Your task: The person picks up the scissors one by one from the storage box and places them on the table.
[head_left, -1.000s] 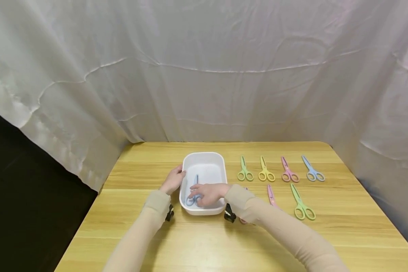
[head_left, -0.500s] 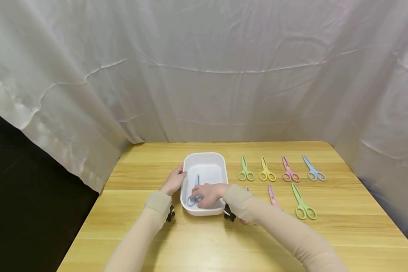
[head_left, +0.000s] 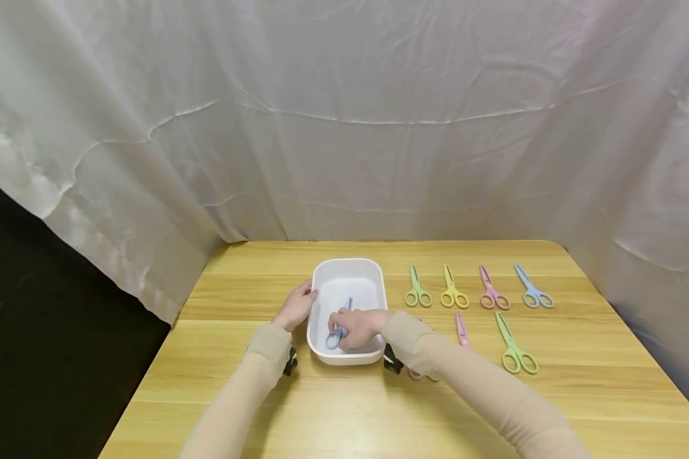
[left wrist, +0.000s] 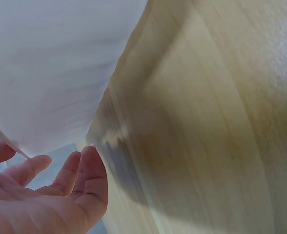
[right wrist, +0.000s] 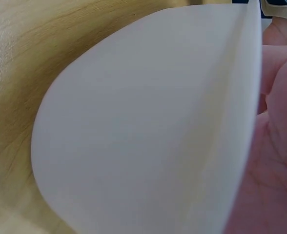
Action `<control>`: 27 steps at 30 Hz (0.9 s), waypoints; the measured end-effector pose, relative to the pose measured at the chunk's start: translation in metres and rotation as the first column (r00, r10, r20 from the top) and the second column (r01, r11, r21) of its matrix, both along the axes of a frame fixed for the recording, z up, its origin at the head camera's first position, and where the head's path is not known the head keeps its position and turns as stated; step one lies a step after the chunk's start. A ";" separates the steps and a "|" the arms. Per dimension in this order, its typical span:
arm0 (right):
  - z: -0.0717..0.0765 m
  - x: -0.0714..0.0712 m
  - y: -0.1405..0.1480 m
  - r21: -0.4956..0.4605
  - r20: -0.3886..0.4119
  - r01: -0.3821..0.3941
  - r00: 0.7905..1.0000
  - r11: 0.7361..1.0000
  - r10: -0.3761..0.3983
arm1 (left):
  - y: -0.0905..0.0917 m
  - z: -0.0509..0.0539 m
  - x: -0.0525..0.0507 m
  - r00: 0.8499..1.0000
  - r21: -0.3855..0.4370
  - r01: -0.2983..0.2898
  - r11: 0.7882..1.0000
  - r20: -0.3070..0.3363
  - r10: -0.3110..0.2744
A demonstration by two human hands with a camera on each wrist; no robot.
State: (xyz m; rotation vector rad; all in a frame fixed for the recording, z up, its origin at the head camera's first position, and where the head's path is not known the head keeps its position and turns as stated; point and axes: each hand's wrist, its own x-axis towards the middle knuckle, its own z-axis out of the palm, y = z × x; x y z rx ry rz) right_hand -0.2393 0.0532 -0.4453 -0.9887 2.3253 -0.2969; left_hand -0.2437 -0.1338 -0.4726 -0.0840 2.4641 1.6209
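Note:
In the head view a white rectangular box (head_left: pixel 350 277) stands on the table in front of me. My left hand (head_left: pixel 295 307) holds its left side; in the left wrist view the thumb is at the rim and the fingers (left wrist: pixel 92 170) are outside the wall. Inside the box, my right hand (head_left: pixel 360 326) pinches a pair of light blue scissors (head_left: pixel 333 340) near the handle loops, blades pointing away. The fingers partly cover the scissors, which look tilted. The right wrist view shows mostly the box's outer wall (right wrist: pixel 133 122), with part of the right palm (right wrist: pixel 275 161) behind its rim.
Right of the box lie green scissors (head_left: pixel 418 296), yellow scissors (head_left: pixel 453 296), pink scissors (head_left: pixel 494 298) and blue scissors (head_left: pixel 535 295). Nearer are other pink scissors (head_left: pixel 462 330) and green scissors (head_left: pixel 513 352). Another pink pair (head_left: pixel 416 375) is mostly hidden by my right forearm. Pale curtains (head_left: pixel 379 159) surround the table.
The blue scissors in the box have turned: their tip has swung right and the loops now nearly overlap in the right fingers' pinch. The right hand moved slightly right. The left hand stays.

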 end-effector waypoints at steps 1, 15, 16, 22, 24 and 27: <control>0.000 0.000 0.000 -0.002 0.010 0.011 1.000 1.000 -0.011 | 0.000 0.000 0.000 1.000 0.005 0.002 1.000 0.002 -0.002; 0.000 0.002 -0.004 0.082 -0.057 -0.026 0.998 0.996 0.030 | -0.002 -0.002 -0.002 1.000 -0.015 0.002 1.000 0.007 -0.002; 0.000 0.001 -0.004 0.086 -0.058 -0.024 0.998 0.996 0.030 | -0.001 -0.002 -0.002 1.000 -0.018 0.004 1.000 0.003 -0.004; -0.003 -0.002 -0.003 0.098 -0.048 -0.007 0.999 0.995 0.012 | 0.003 -0.001 -0.001 1.000 -0.040 0.007 0.999 -0.016 -0.008; -0.003 -0.002 -0.003 0.097 -0.043 -0.006 0.999 0.995 0.010 | 0.003 -0.001 -0.001 1.000 -0.057 0.006 0.998 -0.030 -0.008; -0.005 -0.003 -0.002 0.096 -0.043 0.003 0.999 0.995 0.001 | 0.002 -0.002 -0.002 0.999 -0.083 0.001 0.997 -0.053 -0.005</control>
